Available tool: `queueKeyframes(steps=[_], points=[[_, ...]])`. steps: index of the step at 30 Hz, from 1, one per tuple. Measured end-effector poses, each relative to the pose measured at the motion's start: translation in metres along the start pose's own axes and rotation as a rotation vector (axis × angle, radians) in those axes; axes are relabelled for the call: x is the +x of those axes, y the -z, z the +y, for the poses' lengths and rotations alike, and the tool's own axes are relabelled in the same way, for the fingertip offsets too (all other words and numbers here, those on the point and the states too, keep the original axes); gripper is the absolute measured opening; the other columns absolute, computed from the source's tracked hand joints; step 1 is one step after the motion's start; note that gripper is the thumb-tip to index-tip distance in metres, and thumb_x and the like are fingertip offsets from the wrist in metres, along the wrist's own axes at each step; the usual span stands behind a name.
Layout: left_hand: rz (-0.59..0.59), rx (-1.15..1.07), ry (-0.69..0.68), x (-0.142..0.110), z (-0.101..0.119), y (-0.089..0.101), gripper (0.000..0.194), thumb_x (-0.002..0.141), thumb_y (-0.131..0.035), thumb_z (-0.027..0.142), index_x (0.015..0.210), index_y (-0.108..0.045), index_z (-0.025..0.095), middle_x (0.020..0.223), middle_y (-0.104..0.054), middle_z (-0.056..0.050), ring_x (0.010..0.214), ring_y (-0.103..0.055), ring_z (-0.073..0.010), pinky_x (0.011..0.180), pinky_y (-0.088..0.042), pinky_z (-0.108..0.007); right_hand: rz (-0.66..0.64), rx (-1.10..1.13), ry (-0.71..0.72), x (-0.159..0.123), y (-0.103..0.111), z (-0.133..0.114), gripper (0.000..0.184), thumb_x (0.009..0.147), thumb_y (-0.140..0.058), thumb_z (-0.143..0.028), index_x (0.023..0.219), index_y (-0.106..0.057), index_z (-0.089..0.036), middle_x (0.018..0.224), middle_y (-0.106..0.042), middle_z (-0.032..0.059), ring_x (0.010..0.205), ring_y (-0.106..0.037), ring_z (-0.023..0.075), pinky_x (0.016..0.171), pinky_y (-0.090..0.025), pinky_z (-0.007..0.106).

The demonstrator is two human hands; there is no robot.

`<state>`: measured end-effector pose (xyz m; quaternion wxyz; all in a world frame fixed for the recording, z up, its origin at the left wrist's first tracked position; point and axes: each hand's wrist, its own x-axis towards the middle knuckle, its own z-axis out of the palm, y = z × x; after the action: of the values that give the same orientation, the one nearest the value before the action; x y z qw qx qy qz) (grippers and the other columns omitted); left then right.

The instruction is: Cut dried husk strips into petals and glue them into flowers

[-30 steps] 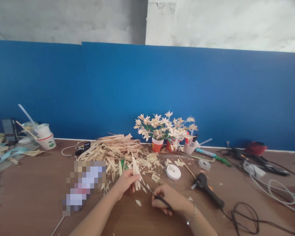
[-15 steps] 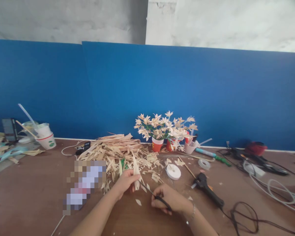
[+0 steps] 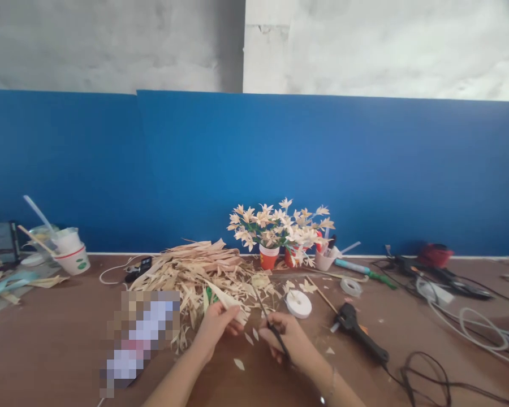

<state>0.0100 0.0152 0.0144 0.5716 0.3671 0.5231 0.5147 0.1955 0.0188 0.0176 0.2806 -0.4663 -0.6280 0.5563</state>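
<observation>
My left hand (image 3: 220,323) pinches a pale, pointed piece of corn husk (image 3: 227,299), its tip slanting up to the left. In my right hand (image 3: 285,334) is a pair of dark scissors (image 3: 275,330), with the blades pointing up and away, apart from the husk. Several small petal-shaped cut pieces (image 3: 239,364) lie on the brown table between and below my hands. Just beyond my left hand spreads a heap of dry husks (image 3: 203,260), with a bit of green among them.
Husk flowers (image 3: 280,223) stand in red cups (image 3: 268,257) at the back. A white tape roll (image 3: 299,304) and a black glue gun (image 3: 360,332) with its cable lie to the right. A blurred-out object (image 3: 139,336) is at left, a white cup (image 3: 73,260) farther left.
The scissors have drawn away from the husk and now point more upward. The husk has tilted to the left in my left hand. More cut slivers lie on the table.
</observation>
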Motion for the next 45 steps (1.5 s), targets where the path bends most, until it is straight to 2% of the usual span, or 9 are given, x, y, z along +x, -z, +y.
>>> queueKeyframes(steps=[3, 7, 9, 14, 18, 23, 27, 37, 45], points=[[-0.073, 0.037, 0.023, -0.003, -0.006, -0.007, 0.033, 0.061, -0.072, 0.040, 0.076, -0.062, 0.012, 0.060, -0.069, -0.005, 0.049, -0.063, -0.0144, 0.044, -0.044, -0.020, 0.115, 0.005, 0.016, 0.001, -0.014, 0.000, 0.030, 0.064, -0.066, -0.040, 0.076, -0.056, -0.014, 0.042, -0.049, -0.0068, 0.032, -0.041, 0.0063, 0.031, -0.032, 0.015], [-0.150, 0.102, 0.030, -0.008, -0.010, -0.012, 0.033, 0.062, -0.070, 0.041, 0.074, -0.062, 0.011, 0.059, -0.069, -0.006, 0.048, -0.063, -0.0140, 0.045, -0.046, -0.020, 0.122, 0.040, 0.013, 0.001, -0.023, -0.002, 0.025, 0.066, -0.062, -0.039, 0.066, -0.052, -0.016, 0.040, -0.048, -0.0069, 0.031, -0.042, 0.0065, 0.030, -0.031, 0.015], [-0.129, 0.122, 0.006, -0.008, -0.007, -0.010, 0.033, 0.062, -0.071, 0.041, 0.073, -0.061, 0.012, 0.055, -0.068, -0.004, 0.046, -0.062, -0.0142, 0.044, -0.046, -0.021, 0.122, 0.063, 0.004, 0.001, -0.020, -0.003, 0.025, 0.066, -0.061, -0.039, 0.064, -0.049, -0.017, 0.039, -0.046, -0.0075, 0.031, -0.042, 0.0066, 0.030, -0.032, 0.015], [0.141, 0.034, -0.070, -0.003, 0.007, 0.003, 0.026, 0.066, -0.070, 0.037, 0.070, -0.059, 0.013, 0.056, -0.068, -0.003, 0.054, -0.065, -0.0163, 0.049, -0.050, -0.022, 0.114, 0.007, -0.027, 0.003, -0.005, 0.001, 0.021, 0.065, -0.060, -0.036, 0.070, -0.054, -0.016, 0.039, -0.045, -0.0081, 0.030, -0.041, 0.0066, 0.030, -0.032, 0.015], [0.124, -0.073, -0.052, -0.004, 0.008, 0.001, 0.020, 0.067, -0.070, 0.029, 0.069, -0.057, 0.013, 0.067, -0.070, -0.007, 0.066, -0.068, -0.0177, 0.056, -0.053, -0.022, 0.081, -0.101, -0.006, 0.004, -0.005, 0.008, 0.018, 0.068, -0.058, -0.032, 0.070, -0.059, -0.015, 0.041, -0.047, -0.0061, 0.032, -0.042, 0.0062, 0.031, -0.030, 0.014], [0.116, -0.040, -0.081, -0.007, 0.004, -0.003, 0.026, 0.063, -0.071, 0.035, 0.069, -0.059, 0.013, 0.057, -0.065, -0.001, 0.050, -0.060, -0.0118, 0.036, -0.036, -0.016, 0.130, -0.054, 0.011, 0.004, -0.007, 0.010, 0.028, 0.069, -0.058, -0.029, 0.091, -0.061, -0.013, 0.043, -0.050, -0.0067, 0.033, -0.043, 0.0068, 0.033, -0.035, 0.015], [0.133, -0.121, -0.084, -0.005, 0.004, 0.000, 0.028, 0.060, -0.074, 0.035, 0.063, -0.058, 0.012, 0.051, -0.062, 0.001, 0.047, -0.054, -0.0081, 0.039, -0.037, -0.015, 0.052, -0.023, -0.009, 0.002, -0.007, 0.005, 0.028, 0.069, -0.060, -0.032, 0.089, -0.060, -0.012, 0.046, -0.052, -0.0057, 0.035, -0.045, 0.0068, 0.033, -0.036, 0.015], [0.204, -0.252, -0.012, -0.006, 0.006, -0.003, 0.024, 0.060, -0.078, 0.025, 0.064, -0.057, 0.013, 0.060, -0.068, -0.002, 0.061, -0.067, -0.0134, 0.051, -0.050, -0.017, -0.156, 0.034, -0.070, -0.005, -0.014, 0.000, 0.030, 0.066, -0.065, -0.037, 0.083, -0.060, -0.013, 0.047, -0.056, -0.0040, 0.037, -0.048, 0.0068, 0.036, -0.038, 0.015], [0.161, -0.163, -0.041, -0.007, 0.006, -0.006, 0.027, 0.060, -0.078, 0.030, 0.066, -0.059, 0.011, 0.059, -0.070, -0.005, 0.054, -0.065, -0.0131, 0.048, -0.050, -0.017, -0.173, 0.017, -0.075, -0.006, -0.013, -0.002, 0.030, 0.067, -0.063, -0.041, 0.080, -0.061, -0.013, 0.043, -0.053, -0.0055, 0.033, -0.044, 0.0057, 0.034, -0.035, 0.014]])
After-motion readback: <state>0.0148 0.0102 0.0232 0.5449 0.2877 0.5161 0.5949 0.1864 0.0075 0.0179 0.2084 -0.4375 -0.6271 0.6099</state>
